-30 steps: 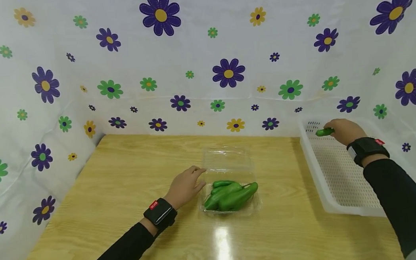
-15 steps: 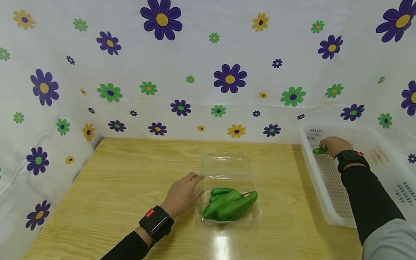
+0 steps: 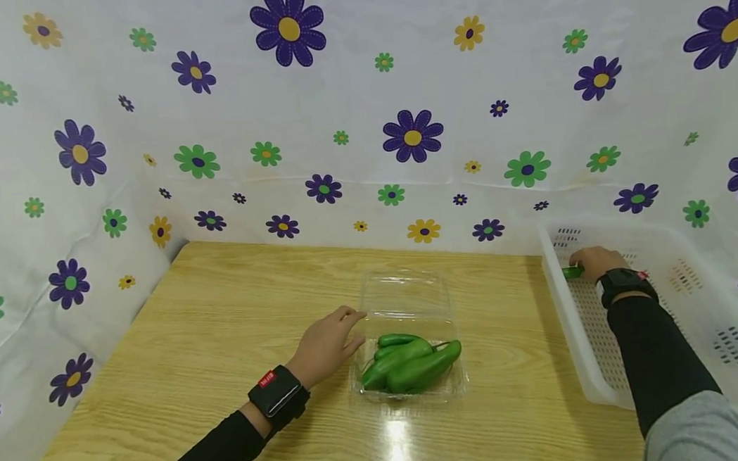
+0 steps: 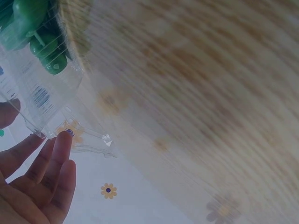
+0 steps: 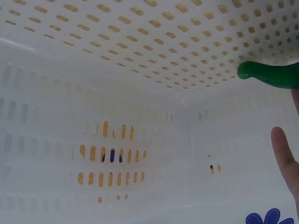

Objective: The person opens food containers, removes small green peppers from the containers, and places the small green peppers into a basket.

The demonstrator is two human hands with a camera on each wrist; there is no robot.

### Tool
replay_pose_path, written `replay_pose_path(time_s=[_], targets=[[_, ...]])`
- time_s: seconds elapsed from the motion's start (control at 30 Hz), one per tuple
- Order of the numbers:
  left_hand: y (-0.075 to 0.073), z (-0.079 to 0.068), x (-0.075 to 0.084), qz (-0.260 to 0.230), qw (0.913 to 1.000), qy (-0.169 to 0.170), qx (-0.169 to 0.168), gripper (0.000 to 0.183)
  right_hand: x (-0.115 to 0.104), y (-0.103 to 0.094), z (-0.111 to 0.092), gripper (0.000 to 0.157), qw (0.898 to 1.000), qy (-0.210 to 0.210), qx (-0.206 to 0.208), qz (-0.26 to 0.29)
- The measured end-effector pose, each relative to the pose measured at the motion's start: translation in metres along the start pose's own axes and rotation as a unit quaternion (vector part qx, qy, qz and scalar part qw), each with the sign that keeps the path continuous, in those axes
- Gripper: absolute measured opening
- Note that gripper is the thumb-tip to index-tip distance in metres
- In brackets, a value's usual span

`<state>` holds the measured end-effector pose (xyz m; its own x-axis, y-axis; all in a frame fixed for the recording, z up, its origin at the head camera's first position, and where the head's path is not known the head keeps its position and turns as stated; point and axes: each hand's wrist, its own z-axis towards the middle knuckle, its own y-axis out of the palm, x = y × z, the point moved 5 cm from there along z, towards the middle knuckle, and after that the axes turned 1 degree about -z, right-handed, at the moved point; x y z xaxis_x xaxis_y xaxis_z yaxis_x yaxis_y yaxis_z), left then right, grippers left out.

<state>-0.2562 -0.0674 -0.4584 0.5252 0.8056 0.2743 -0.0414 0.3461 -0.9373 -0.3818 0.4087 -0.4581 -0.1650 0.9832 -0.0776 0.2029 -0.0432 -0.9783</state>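
Note:
A clear hinged plastic box (image 3: 411, 397), its lid folded back, holds several long green peppers (image 3: 423, 368) in the middle of the table. My left hand (image 3: 322, 346) rests at the box's left side, fingers loosely extended. In the left wrist view, the fingertips (image 4: 63, 137) touch the clear plastic near a barcode label. My right hand (image 3: 596, 262) is low inside the white basket (image 3: 565, 331), holding a small green pepper (image 3: 572, 272). The right wrist view shows the curved pepper (image 5: 271, 74) close to the perforated basket floor; most of the hand lies out of frame.
The basket stands at the table's right side, with tall slotted walls (image 5: 93, 154). A white flowered cloth (image 3: 335, 84) hangs behind and to the left of the wooden table (image 3: 221, 303).
My right hand has moved down and slightly left into the basket, with the pepper in its fingers. My left hand stays beside the box; the head view has shifted slightly.

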Motion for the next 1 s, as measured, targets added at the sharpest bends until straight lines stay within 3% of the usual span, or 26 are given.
replay_pose_path(time_s=[0.27,0.53,1.0], targets=[[-0.002,-0.001,0.001,0.005,0.9999,0.005,0.013,0.041,0.000,0.000,-0.004,0.037,1.000,0.000,-0.019,0.004],[-0.002,-0.001,0.001,-0.001,1.0000,-0.003,0.002,0.042,0.003,0.008,-0.004,0.040,1.000,0.003,-0.031,0.007],[-0.001,-0.001,0.001,-0.006,1.0000,-0.006,0.001,0.042,0.002,0.003,-0.015,0.045,0.999,-0.030,-0.033,0.015]])
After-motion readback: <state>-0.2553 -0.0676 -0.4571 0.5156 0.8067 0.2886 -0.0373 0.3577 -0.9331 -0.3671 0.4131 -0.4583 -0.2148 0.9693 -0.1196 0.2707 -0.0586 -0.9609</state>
